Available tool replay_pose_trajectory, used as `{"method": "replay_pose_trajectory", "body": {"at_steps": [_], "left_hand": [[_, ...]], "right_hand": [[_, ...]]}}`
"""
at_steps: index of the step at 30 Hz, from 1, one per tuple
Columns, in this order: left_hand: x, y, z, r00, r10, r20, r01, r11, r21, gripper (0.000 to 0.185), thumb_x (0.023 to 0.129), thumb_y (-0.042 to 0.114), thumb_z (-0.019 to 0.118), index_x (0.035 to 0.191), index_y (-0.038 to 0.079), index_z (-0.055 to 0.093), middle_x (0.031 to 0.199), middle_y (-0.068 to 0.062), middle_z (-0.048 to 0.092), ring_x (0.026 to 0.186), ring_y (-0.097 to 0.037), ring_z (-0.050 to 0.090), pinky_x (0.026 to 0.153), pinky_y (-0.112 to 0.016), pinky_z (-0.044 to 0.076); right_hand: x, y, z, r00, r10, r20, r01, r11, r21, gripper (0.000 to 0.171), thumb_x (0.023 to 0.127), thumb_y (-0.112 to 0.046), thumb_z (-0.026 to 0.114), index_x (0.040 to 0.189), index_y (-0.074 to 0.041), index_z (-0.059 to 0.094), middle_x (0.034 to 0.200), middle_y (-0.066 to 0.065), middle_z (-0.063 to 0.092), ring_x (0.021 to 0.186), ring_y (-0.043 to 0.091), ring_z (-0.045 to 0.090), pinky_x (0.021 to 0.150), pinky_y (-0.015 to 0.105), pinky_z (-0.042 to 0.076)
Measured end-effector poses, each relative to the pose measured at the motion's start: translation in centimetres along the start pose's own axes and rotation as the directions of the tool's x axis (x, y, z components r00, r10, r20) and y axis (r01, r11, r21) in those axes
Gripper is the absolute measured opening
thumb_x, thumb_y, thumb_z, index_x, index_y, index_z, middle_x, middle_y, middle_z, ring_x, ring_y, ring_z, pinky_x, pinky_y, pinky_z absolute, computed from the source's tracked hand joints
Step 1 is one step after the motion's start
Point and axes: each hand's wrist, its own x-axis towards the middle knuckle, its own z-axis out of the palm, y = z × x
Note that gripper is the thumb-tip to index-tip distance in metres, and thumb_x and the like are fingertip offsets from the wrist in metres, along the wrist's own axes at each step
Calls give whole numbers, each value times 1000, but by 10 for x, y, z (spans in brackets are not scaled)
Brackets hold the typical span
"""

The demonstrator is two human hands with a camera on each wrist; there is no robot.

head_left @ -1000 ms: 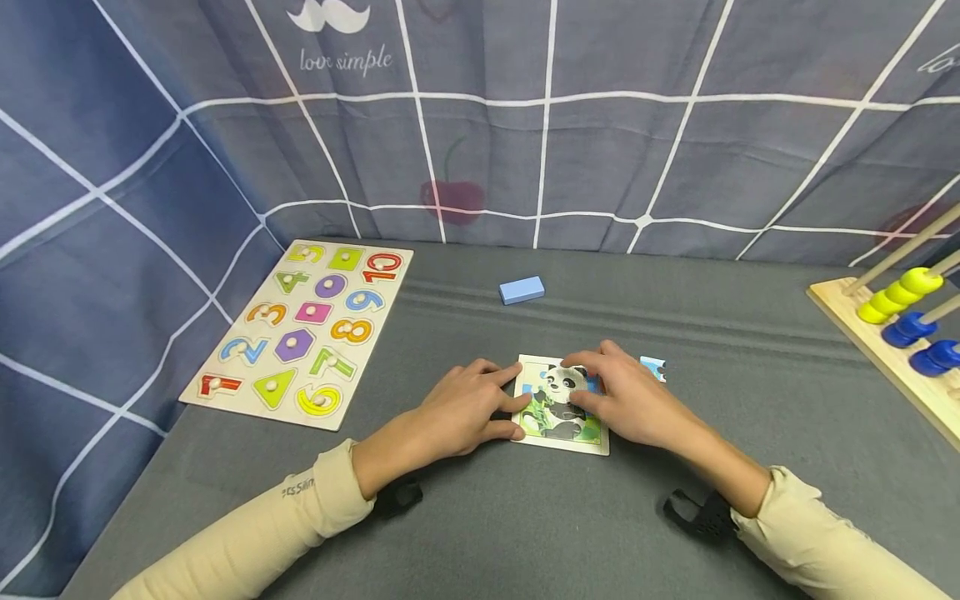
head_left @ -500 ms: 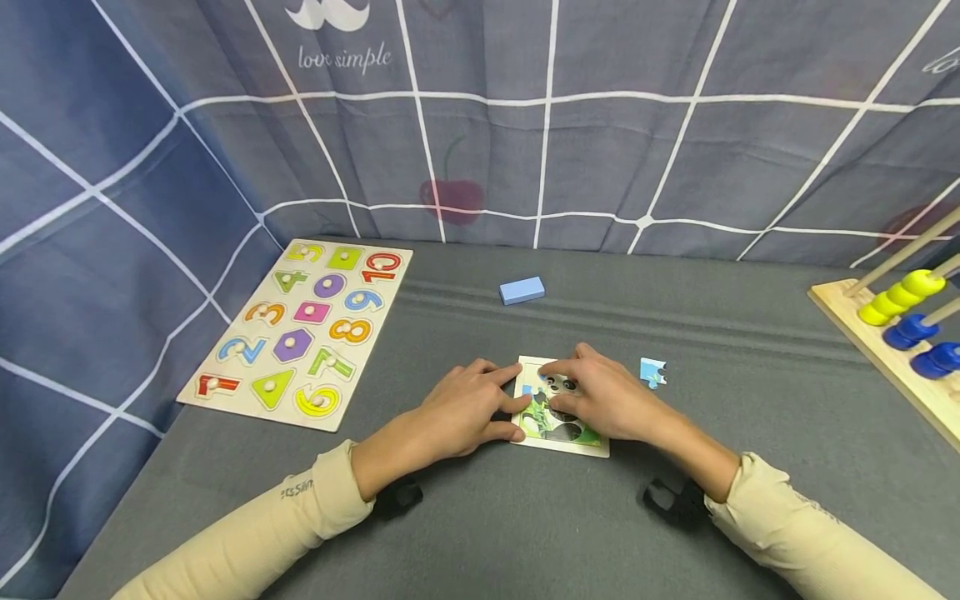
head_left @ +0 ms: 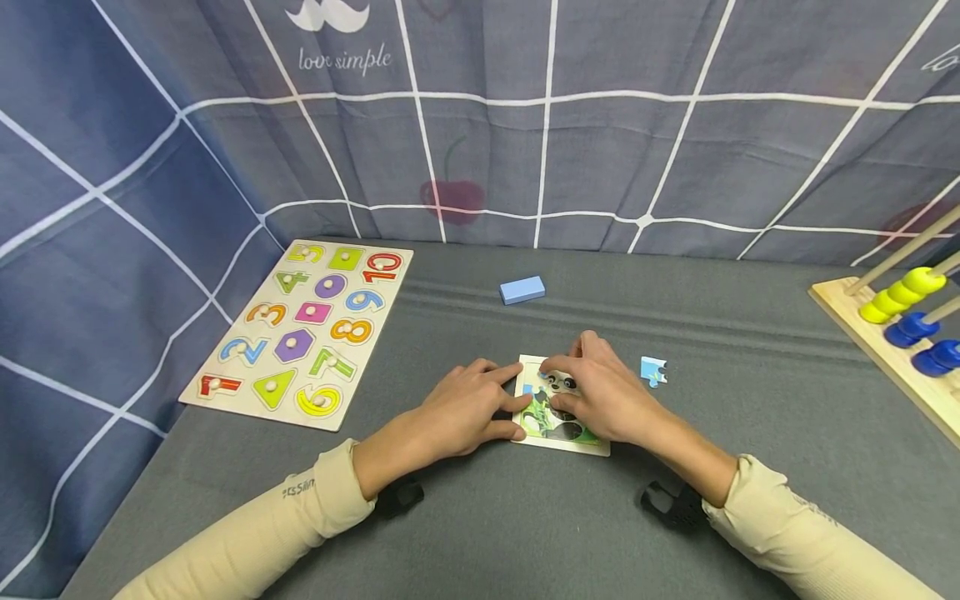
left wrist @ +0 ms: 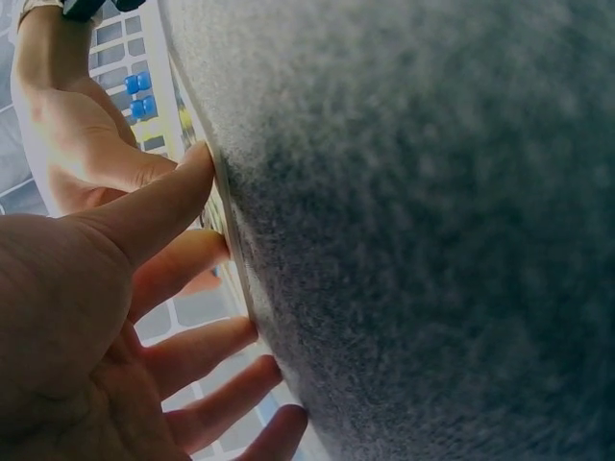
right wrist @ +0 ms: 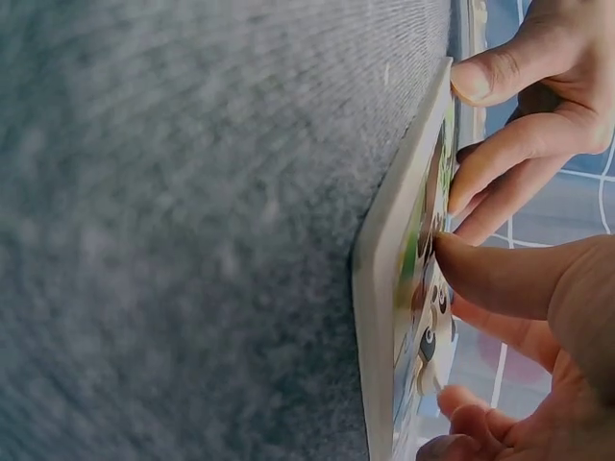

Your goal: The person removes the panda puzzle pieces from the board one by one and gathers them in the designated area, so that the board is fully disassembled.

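A: Head view, item one: panda puzzle board (head_left: 558,417), one, flat on the grey desk (head_left: 525,517). Right hand (head_left: 600,400) has shifted leftward over the board since a second ago, fingers curled onto a piece near the panda's head; the loose blue piece (head_left: 653,370), one, now lies uncovered beside it.

B: Meaning?

A: Likely one piece being seated, one left over. Left hand (head_left: 465,412), fingers relaxed, steadies the board's left edge.

B: Other stock?

A: Number board (head_left: 300,329), one; blue block (head_left: 522,289), one; abacus (head_left: 892,333), one.

B: Wrist views?

A: Left: straight fingers (left wrist: 163,211) against the board's edge. Right: thumb (right wrist: 490,274) pressing the picture face.
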Motion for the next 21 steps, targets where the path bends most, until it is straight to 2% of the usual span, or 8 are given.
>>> {"method": "replay_pose_trajectory", "body": {"at_steps": [7, 12, 17, 21], "left_hand": [[0, -1, 0, 1000, 20, -18, -20, 1000, -2, 45, 90, 43, 69, 130, 23, 67, 152, -8, 43, 128, -30, 48, 93, -50, 45], [0, 0, 0, 1000, 17, -14, -17, 1000, 4, 45, 90, 43, 69, 130, 23, 67, 152, -8, 43, 129, -30, 47, 94, -51, 45], [1, 0, 0, 1000, 6, -4, -6, 1000, -2, 46, 90, 43, 69, 131, 23, 67, 152, -8, 42, 130, -29, 46, 94, -51, 45], [1, -1, 0, 1000, 4, -5, -4, 1000, -9, 46, 90, 42, 69, 131, 23, 66, 152, -8, 42, 130, -29, 45, 95, -51, 44]], "right_hand": [[-1, 2, 0, 1000, -19, -15, 19, 999, -31, 36, 81, -16, 81, 116, -13, 73, 96, 4, 51, 83, 21, 44, 70, 34, 38], [-4, 3, 0, 999, -40, -36, 39, 999, -30, 43, 83, -13, 79, 124, -9, 69, 98, 4, 56, 85, 21, 46, 72, 35, 40], [-4, 6, -3, 998, -15, -67, 20, 997, 70, 39, 85, -6, 74, 123, -2, 66, 108, 8, 62, 95, 25, 54, 80, 43, 44], [-4, 9, -8, 998, 18, -60, -7, 985, 174, 30, 87, -3, 70, 117, -6, 70, 102, 5, 61, 87, 22, 53, 75, 41, 43]]}}
